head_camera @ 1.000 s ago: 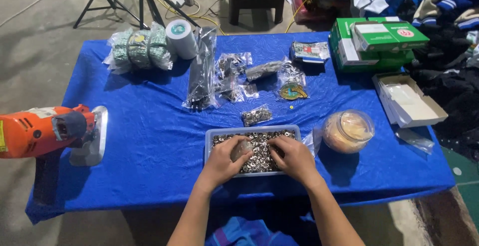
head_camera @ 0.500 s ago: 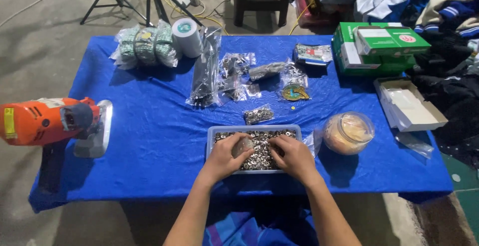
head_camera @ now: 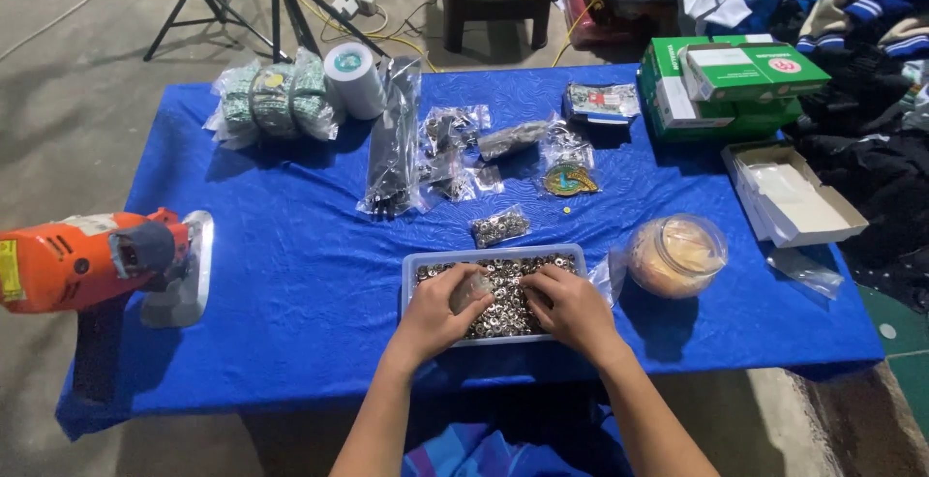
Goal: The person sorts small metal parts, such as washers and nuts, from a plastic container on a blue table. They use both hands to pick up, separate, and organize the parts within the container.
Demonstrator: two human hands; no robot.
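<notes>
both hands down in a shallow grey-blue tray [head_camera: 413, 266] of small metal rings [head_camera: 499, 295], at the near edge of the blue-covered tabletop [head_camera: 290, 245]. left hand [head_camera: 437, 314] curled over the heap, fingers bent into the rings, seemingly pinching a small pale piece at the fingertips; hard to tell what it is. right hand [head_camera: 571, 305] also loosely curled, fingertips pressed into the rings, nothing clearly gripped. hands near each other, not touching.

just beyond the tray, a small clear bag of the same metal bits [head_camera: 500, 226]. to the right of the tray, a round clear container with an orange-tan fill [head_camera: 676, 255], tipped toward the camera. further back, several clear plastic packets [head_camera: 455, 143], a white tape roll [head_camera: 353, 78] and a green wrapped bundle [head_camera: 274, 100]. green boxes [head_camera: 726, 85] at the far right, an open pale box [head_camera: 794, 192] nearer. orange power tool [head_camera: 92, 259] at the left edge.
</notes>
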